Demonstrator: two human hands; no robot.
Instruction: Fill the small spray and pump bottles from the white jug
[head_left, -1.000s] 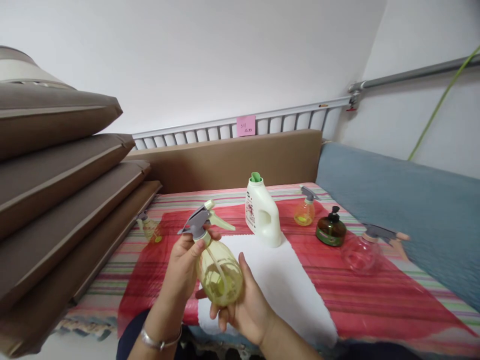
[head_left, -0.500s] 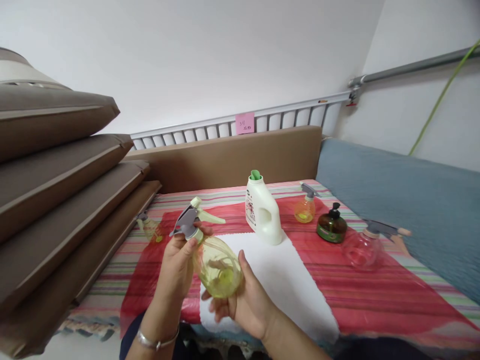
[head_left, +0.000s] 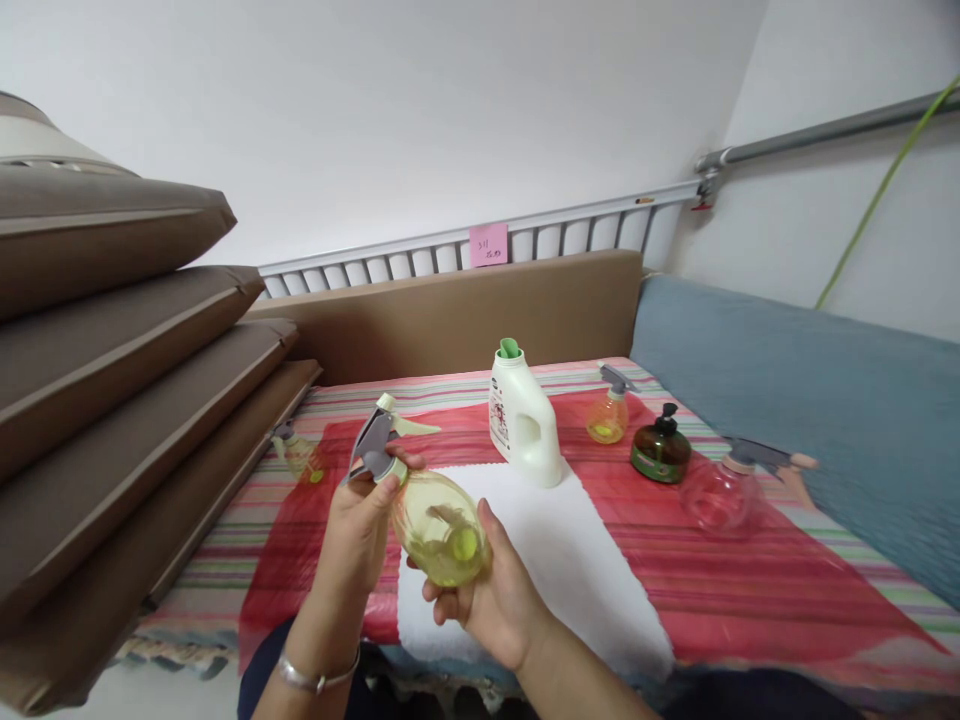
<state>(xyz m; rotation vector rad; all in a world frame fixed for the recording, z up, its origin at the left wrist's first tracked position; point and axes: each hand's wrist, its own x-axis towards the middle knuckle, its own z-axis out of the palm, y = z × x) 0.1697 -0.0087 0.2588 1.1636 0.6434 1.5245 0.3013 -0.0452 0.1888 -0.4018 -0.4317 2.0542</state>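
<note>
A clear yellow spray bottle [head_left: 433, 510] with a grey and cream trigger head is held tilted in front of me, its head to the upper left. My left hand [head_left: 369, 515] is closed around its neck, just under the trigger. Around the rounded base, my right hand [head_left: 491, 590] is closed, with the thumb on the near right side and fingers underneath. Below the bottle lies a white cloth [head_left: 540, 540]. Behind it stands a white jug [head_left: 525, 420] with a handle and a green spout in its open top.
An orange spray bottle [head_left: 607, 415], a brown pump bottle [head_left: 661, 450] and a pink spray bottle [head_left: 724, 495] stand at the right. Another yellow spray bottle [head_left: 300, 455] is beside the stacked brown cushions [head_left: 150, 400]. Red sheeting [head_left: 622, 520] covers part of the striped cloth.
My right fingers have curled in closer under the base of the spray bottle. The bottle has shifted and turned slightly in my hands, its nozzle end swinging a little left.
</note>
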